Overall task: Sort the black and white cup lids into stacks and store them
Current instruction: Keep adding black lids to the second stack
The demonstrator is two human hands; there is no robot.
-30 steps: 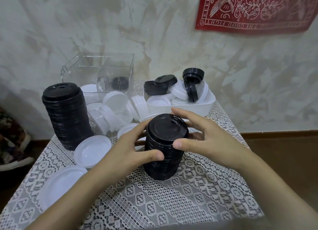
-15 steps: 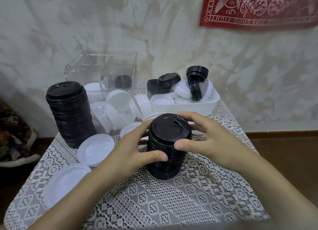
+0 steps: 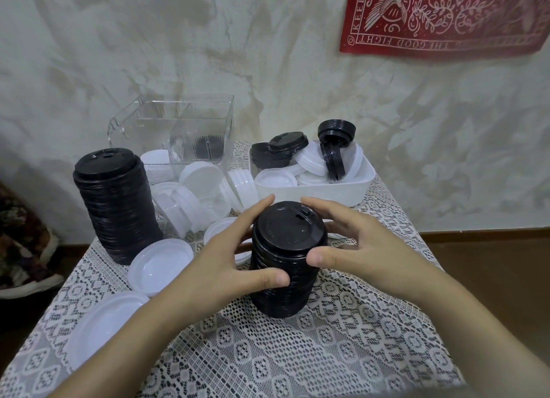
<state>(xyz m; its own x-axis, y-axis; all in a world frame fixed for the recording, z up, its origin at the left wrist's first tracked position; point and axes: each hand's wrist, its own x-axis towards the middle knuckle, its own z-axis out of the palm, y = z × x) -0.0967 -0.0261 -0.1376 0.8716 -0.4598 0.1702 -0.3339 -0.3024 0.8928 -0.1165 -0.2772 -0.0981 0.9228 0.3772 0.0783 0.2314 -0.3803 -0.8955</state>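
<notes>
- Our left hand (image 3: 220, 266) and right hand (image 3: 360, 248) clasp the short black stack (image 3: 285, 260), fingers wrapped around it.
- At ten o'clock, the tall black stack (image 3: 114, 204) stands finished.
- At twelve, white lids (image 3: 190, 201) and the white bin (image 3: 315, 189) remain unsorted.

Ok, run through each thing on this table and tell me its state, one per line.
Left hand: gripping the short black stack.
Right hand: gripping it too.
Short black stack: upright, slightly uneven.
Tall black stack: upright, untouched.
White bin: holds mixed lids.
Clear container: nearly empty.
</notes>
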